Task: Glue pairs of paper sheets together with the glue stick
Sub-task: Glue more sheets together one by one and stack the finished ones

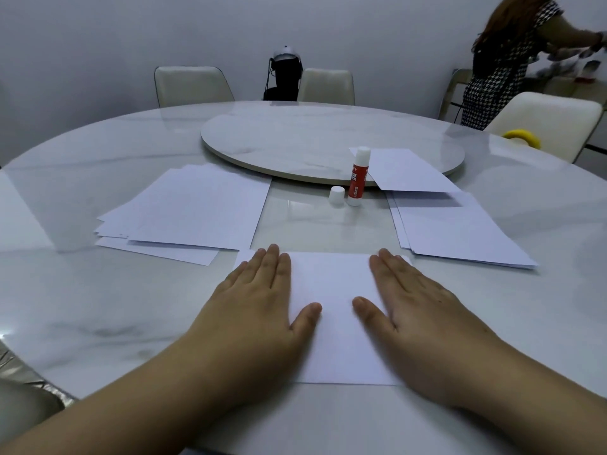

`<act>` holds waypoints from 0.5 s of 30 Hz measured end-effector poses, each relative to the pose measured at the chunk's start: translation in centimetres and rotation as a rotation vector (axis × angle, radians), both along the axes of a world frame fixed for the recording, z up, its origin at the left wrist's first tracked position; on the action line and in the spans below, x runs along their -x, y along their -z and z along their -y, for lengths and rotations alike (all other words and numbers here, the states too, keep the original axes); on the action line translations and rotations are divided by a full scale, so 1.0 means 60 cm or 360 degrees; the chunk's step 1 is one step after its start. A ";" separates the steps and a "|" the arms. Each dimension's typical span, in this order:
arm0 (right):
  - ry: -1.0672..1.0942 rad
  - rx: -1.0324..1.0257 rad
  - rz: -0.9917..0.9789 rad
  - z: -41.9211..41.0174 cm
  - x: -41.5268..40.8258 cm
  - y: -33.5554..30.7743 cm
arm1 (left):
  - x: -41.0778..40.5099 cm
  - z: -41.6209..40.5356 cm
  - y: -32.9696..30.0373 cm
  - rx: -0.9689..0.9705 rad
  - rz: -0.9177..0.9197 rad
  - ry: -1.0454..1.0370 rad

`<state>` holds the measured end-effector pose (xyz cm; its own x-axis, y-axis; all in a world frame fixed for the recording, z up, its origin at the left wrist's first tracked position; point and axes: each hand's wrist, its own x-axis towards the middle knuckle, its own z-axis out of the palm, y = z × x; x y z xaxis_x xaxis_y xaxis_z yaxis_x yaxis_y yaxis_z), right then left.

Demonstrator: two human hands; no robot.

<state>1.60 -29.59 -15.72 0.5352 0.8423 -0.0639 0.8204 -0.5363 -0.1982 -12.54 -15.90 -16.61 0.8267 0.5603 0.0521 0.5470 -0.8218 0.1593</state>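
A white paper sheet [335, 310] lies flat on the table right in front of me. My left hand [262, 310] presses on its left side with straight fingers, and my right hand [417, 310] presses flat on its right side. Beyond the sheet a red and white glue stick [358, 177] stands upright with its top bare, and its white cap [337, 195] stands just to its left. A spread pile of white sheets [190, 211] lies at the left. Another stack of sheets [456, 228] lies at the right.
The round marble table [82, 307] carries a raised turntable [295, 139] at its middle, with one loose sheet [407, 170] overlapping its rim. A yellow ring [522, 136] sits at the far right. Pale chairs [192, 85] stand around. A person [502, 60] stands back right.
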 end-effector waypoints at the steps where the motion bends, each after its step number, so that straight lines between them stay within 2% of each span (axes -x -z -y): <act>1: -0.0002 0.0000 0.0006 0.002 0.001 0.000 | 0.004 -0.001 0.000 0.0000 0.0000 -0.0010; 15: 0.0127 -0.0019 0.0038 0.028 0.000 0.007 | 0.043 -0.015 0.001 -0.0024 0.0012 -0.0065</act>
<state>1.57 -31.25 -16.14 0.6020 0.7975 -0.0403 0.7797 -0.5979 -0.1859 -15.10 -15.01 -16.68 0.8028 0.5925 0.0671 0.5788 -0.8013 0.1515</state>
